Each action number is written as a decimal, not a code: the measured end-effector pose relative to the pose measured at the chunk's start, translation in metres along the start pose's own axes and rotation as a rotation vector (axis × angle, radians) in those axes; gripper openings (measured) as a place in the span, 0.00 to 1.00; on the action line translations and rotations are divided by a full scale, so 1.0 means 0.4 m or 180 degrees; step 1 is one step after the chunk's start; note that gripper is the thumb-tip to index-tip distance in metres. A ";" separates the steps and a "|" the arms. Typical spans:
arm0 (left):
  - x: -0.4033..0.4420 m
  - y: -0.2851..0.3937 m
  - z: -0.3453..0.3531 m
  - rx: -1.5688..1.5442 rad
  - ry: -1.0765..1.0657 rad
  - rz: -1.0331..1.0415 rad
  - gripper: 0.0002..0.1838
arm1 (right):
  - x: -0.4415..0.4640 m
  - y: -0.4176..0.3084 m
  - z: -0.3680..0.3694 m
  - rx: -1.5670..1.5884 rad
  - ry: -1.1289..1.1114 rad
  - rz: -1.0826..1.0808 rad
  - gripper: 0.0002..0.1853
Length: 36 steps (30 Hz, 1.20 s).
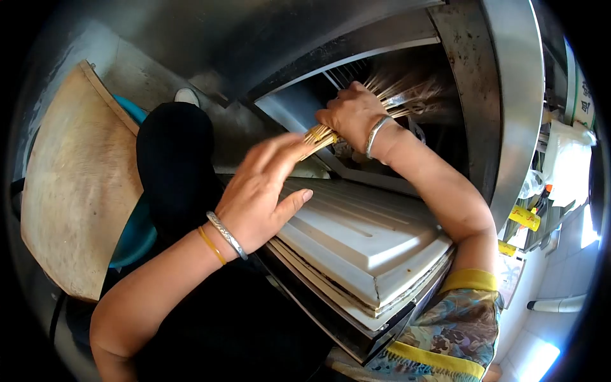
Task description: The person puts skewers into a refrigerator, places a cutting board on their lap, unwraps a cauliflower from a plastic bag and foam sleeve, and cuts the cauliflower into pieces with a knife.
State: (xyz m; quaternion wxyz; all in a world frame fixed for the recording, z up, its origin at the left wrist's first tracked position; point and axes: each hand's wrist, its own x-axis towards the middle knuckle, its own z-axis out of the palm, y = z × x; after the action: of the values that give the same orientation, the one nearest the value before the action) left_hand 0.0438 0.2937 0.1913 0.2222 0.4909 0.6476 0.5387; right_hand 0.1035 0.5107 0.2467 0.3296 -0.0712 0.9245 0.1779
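My right hand (356, 118) reaches into the open cabinet (458, 83), its fingers wrapped round a bundle of thin wooden skewers (318, 139). Yellow bands go round the bundle near its lower left end. Beyond my fist the far ends fan out, blurred, some with clear plastic about them. My left hand (258, 191) is beside the near end of the skewers, fingers stretched out and thumb apart. Its fingertips are smeared by motion, and I cannot tell whether they touch the skewers.
The cabinet's door (363, 235) hangs open below my hands, its pale inner panel and worn seal facing up. A round wooden board (83, 184) stands at the left over a teal basin (137, 239). White plastic bags (569, 162) and yellow packages (524, 217) are at the right.
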 end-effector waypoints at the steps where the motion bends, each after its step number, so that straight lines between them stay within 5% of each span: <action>1: -0.010 -0.006 0.002 -0.0670 -0.0550 -0.0392 0.23 | 0.007 0.003 0.014 -0.0036 -0.0155 0.0056 0.12; 3: -0.029 -0.013 0.005 -0.1348 -0.1089 -0.0775 0.20 | 0.011 0.001 0.018 -0.0181 -0.0437 0.0101 0.21; 5: -0.039 -0.017 0.003 -0.1801 -0.1516 -0.1112 0.22 | 0.005 -0.002 0.040 -0.0170 -0.0366 0.0023 0.20; 16: -0.046 -0.019 -0.007 -0.1565 -0.1503 -0.1043 0.22 | 0.019 0.033 0.068 0.0328 -0.0054 -0.0192 0.08; 23: -0.050 -0.008 -0.005 -0.1249 -0.1519 -0.1105 0.20 | 0.039 0.318 0.196 -0.0203 -0.0104 0.0645 0.16; 27: -0.045 -0.009 -0.005 -0.1384 -0.1396 -0.1298 0.19 | 0.034 0.453 0.277 0.0554 -0.0143 0.1858 0.23; 30: -0.041 -0.016 -0.003 -0.1571 -0.1434 -0.1379 0.19 | -0.002 0.559 0.477 0.1775 0.0927 0.2595 0.26; 33: -0.037 -0.013 0.003 -0.1712 -0.1448 -0.1402 0.20 | -0.048 0.597 0.609 0.2151 0.1716 0.2477 0.26; 36: -0.046 -0.009 0.004 -0.1786 -0.1334 -0.1455 0.19 | -0.035 0.575 0.633 0.0537 0.1494 0.3077 0.25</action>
State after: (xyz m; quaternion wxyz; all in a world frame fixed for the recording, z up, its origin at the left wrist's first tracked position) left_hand 0.0513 0.2785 0.1830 0.5881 0.3539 0.5088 0.5196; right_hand 0.2051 0.8190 0.1382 -0.0005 0.3509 0.9117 0.2137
